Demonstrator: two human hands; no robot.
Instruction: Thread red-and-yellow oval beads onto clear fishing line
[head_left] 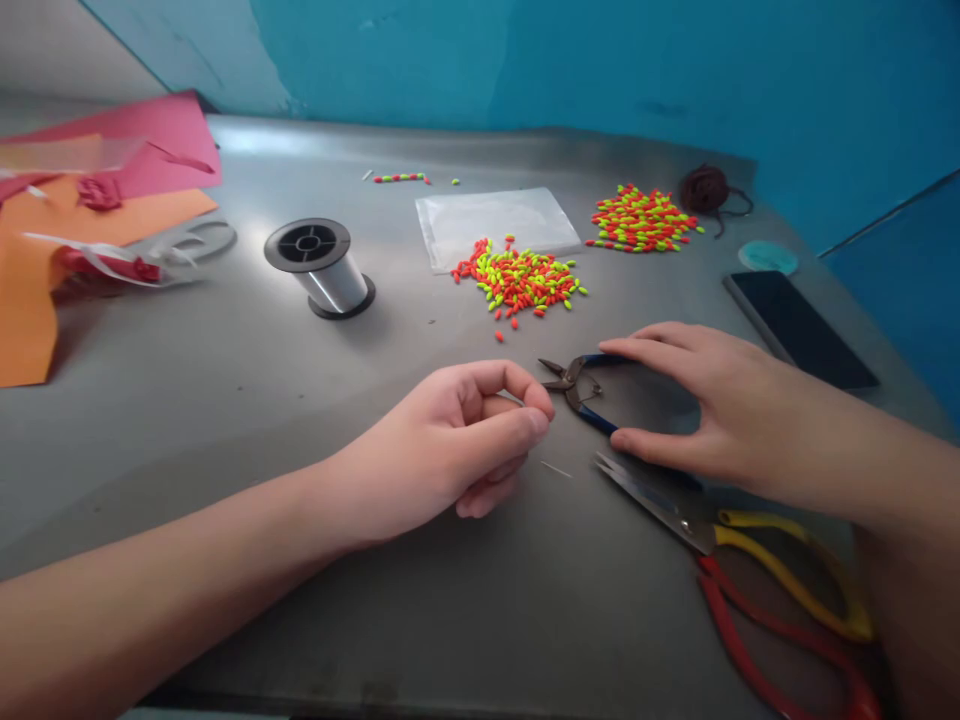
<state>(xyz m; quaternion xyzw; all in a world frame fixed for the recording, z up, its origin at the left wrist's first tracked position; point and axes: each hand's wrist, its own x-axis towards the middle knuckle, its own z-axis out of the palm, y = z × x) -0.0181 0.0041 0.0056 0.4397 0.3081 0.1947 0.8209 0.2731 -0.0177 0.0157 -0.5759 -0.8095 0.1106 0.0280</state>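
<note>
My left hand is closed in a pinch over the table's middle, thumb against fingertip. Whatever it pinches, if anything, is too small to make out. Beyond its fingertips lie the dark jaws of small spring pliers with blue handles, the jaws apart. My right hand spans these handles, fingers on the far one and thumb on the near one. A thin needle-like metal piece rests on the table below the left fingertips. Scissors with one yellow and one red handle lie under my right wrist.
Loose red and yellow-green beads lie beside a clear plastic bag. Another bead pile sits near a dark yarn ball. A phone lies right, a wire spool stands left, coloured sheets far left.
</note>
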